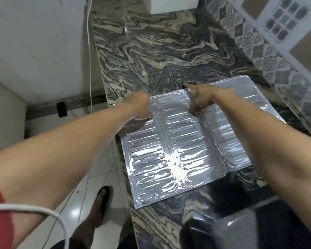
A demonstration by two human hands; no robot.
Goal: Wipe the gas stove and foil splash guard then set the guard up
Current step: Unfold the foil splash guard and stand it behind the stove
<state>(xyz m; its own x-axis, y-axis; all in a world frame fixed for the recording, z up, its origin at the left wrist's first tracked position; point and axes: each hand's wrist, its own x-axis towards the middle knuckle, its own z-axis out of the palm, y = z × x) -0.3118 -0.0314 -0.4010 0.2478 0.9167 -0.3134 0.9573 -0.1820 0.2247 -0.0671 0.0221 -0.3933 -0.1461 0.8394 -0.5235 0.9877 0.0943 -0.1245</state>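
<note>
The marbled stone surface [151, 51] filled the middle of the view, running from six o'clock up to twelve, with white floor tiles [97, 186] below its left edge and patterned wall tiles [250, 38] toward two o'clock. Its far stretch was bare, which probably explained why the work was being done there.

The foil splash guard [171, 153] lay opened out flat on that surface, just right of centre, its three ribbed panels side by side and its near left corner reaching to the surface's edge. Lying flat, it offered its whole face for wiping and gave the creases nothing to sag against; it was not yet standing.

At five o'clock a dark glossy corner, likely the gas stove [241, 229], sat close to the guard's near end, so the guard would have little way to travel once raised.

Both arms reached out to the guard's far end. The left hand [142, 106], at about eleven o'clock of the guard, rested at the outer panel's far corner; motion blur hid whether it gripped or only pressed. The right hand [201, 99] sat at the crease between the middle and right panels, fingers curled down onto the foil, apparently pinching it. No cloth was visible in either hand.
</note>
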